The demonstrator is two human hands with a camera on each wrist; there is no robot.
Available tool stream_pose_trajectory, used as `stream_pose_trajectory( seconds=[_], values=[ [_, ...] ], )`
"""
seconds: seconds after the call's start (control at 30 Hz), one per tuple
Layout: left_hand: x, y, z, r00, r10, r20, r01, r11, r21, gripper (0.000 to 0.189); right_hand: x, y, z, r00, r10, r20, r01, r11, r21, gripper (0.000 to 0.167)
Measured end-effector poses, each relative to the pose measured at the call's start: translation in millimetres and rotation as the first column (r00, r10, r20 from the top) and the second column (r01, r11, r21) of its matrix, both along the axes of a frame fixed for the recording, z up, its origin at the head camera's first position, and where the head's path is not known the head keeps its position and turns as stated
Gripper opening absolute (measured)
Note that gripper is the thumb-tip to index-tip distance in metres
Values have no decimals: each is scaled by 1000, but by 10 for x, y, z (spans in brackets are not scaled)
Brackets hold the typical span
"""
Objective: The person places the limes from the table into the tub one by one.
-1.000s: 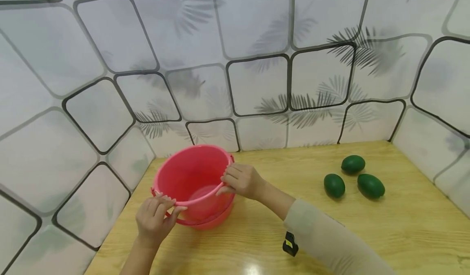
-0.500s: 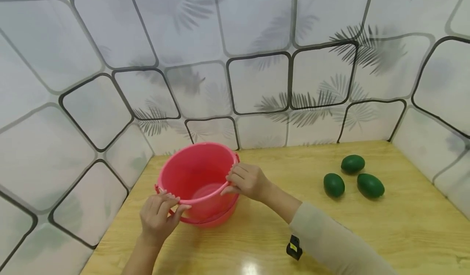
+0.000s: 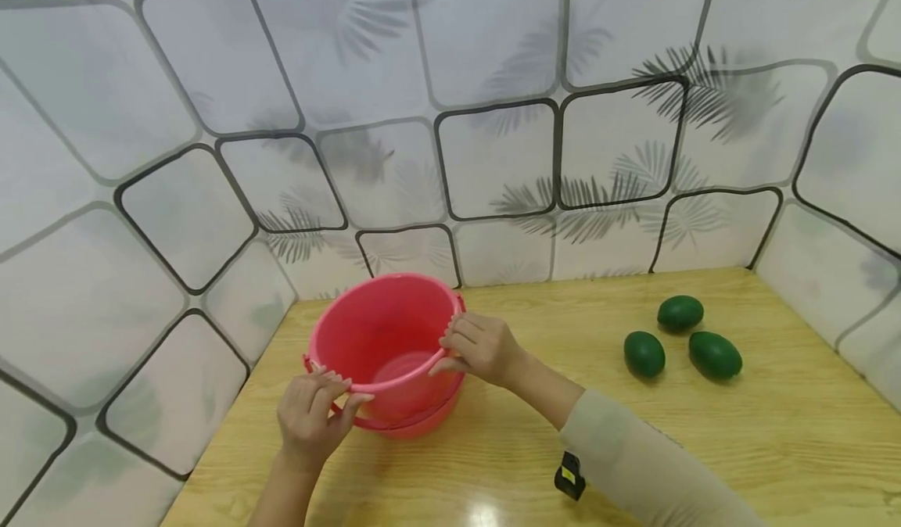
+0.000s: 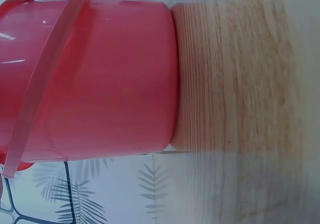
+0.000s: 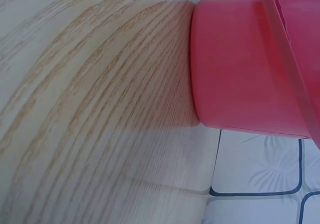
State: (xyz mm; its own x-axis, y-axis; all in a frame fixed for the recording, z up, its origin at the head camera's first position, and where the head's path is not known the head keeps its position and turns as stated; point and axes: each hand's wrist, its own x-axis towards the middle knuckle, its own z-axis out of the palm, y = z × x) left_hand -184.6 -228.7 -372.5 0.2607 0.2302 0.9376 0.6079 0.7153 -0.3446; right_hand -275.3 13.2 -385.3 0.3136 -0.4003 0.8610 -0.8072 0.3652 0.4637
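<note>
A pink plastic bucket (image 3: 394, 324) stands upright on the wooden table, its inside bare in the head view. Its handle (image 3: 404, 424) hangs down along the near side. My left hand (image 3: 310, 417) grips the rim at the near left, fingers over the edge and thumb outside. On the right side of the rim, my right hand (image 3: 484, 349) holds on the same way. Both wrist views look at the bucket's outer wall, where its base meets the tabletop; the left wrist view also catches the handle (image 4: 47, 68) slanting across the wall.
Several feet of wooden table (image 3: 535, 402) spread around the bucket. Three dark green oval fruit-like objects (image 3: 714, 355) lie at the right. A small black object with a yellow label (image 3: 569, 476) is by the right sleeve. Patterned walls (image 3: 500, 159) enclose the back and sides.
The bucket has shifted slightly to the right, with both hands staying on its rim. The green objects look unmoved apart from a small camera shift.
</note>
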Motion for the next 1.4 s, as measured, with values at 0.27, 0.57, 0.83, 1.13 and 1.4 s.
stream_pose_trajectory(
  seconds=[0.27, 0.57, 0.83, 1.13, 1.4],
  values=[
    [17, 8, 30, 999, 37, -10, -37, 999, -7, 50, -8, -15, -6, 1000, 5, -22, -5, 1000, -2, 42],
    [5, 18, 31, 998, 59, -31, -60, 998, -4, 50, -10, -33, -30, 998, 10, -60, -11, 1000, -25, 43],
    [-5, 58, 12, 998, 59, -38, -59, 998, -4, 50, 12, 45, -17, 996, -7, -84, 7, 1000, -9, 42],
    [1, 126, -1, 999, 34, -30, -34, 999, 1, 50, 29, 105, -26, 996, 30, -87, -32, 999, -23, 42],
    [-7, 172, -19, 999, 21, -36, -20, 1000, 20, 50, 53, 144, -12, 993, 43, -107, -48, 998, -41, 43]
  ],
)
